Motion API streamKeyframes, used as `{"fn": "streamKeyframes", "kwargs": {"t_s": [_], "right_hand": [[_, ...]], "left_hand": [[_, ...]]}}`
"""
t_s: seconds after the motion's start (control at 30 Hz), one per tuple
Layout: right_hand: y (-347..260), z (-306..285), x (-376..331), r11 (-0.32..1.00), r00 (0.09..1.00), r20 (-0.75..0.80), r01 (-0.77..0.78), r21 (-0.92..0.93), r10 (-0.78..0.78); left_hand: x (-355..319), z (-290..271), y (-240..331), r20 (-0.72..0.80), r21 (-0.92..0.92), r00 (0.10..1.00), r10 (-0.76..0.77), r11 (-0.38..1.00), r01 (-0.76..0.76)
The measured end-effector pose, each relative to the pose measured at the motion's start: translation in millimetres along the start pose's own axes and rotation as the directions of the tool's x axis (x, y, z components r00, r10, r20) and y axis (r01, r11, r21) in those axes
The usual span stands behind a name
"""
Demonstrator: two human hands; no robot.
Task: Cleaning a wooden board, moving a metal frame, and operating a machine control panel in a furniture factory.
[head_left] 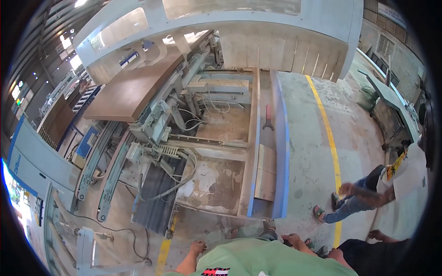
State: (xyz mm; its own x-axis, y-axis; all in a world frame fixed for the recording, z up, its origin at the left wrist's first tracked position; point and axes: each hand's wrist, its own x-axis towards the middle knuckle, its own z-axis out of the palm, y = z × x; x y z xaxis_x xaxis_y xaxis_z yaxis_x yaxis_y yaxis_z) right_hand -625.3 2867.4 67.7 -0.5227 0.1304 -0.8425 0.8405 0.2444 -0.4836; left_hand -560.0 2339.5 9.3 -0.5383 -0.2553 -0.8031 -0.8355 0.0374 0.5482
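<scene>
Both of my hands hang low at the bottom of the view, holding nothing. My left hand (198, 247) sits with fingers loosely curled over the dusty concrete floor (313, 161), near the yellow painted floor stripe (162, 255) that runs out of the lower edge. My right hand (291, 239) rests just above my green shirt (262, 262), fingers relaxed and apart, close to the near end of the long blue-edged steel machine rail (282, 152). Just beyond my hands I see the dirty grey machine bed (216, 181) with a black ribbed cover (159, 193) and bundled grey cables (184, 177) beside it. To my right another person in a white shirt and jeans (363, 195) bends forward, one hand out, standing near the long yellow floor line (329, 138). Farther up, a red-handled spanner (268, 117) lies on the rail. On the left, a broad brown wooden panel (131, 89) rests flat on the machine. Farthest away, the pale grey curved machine hood (285, 27) arches across the top.
</scene>
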Motion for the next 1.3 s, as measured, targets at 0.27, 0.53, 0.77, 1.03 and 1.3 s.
{"fn": "streamKeyframes", "kwargs": {"t_s": [0.27,0.53,0.77,1.03,1.3], "right_hand": [[8.7,9.3,-0.7,0.999,0.999,-0.037,-0.021,-0.034,0.019],[31.7,8.3,7.1,0.998,0.998,-0.013,-0.060,0.028,0.061],[10.4,5.6,-16.7,0.998,0.996,-0.065,-0.057,-0.004,0.057],[37.2,-9.8,-7.0,0.996,0.996,-0.043,-0.080,0.042,0.082],[41.6,-0.9,-3.9,0.995,0.994,-0.036,-0.099,0.000,0.099]], "left_hand": [[7.1,-7.6,32.4,-0.016,0.081,1.000,0.006,0.997,-0.004],[5.8,-2.9,49.5,0.031,0.096,0.996,0.079,0.992,-0.082],[9.4,2.2,30.7,0.013,0.088,0.999,-0.031,0.996,0.029],[15.2,9.1,33.9,0.013,0.066,1.000,-0.016,0.998,0.015],[10.8,5.2,32.6,0.014,0.065,0.999,0.051,0.997,-0.052]]}}
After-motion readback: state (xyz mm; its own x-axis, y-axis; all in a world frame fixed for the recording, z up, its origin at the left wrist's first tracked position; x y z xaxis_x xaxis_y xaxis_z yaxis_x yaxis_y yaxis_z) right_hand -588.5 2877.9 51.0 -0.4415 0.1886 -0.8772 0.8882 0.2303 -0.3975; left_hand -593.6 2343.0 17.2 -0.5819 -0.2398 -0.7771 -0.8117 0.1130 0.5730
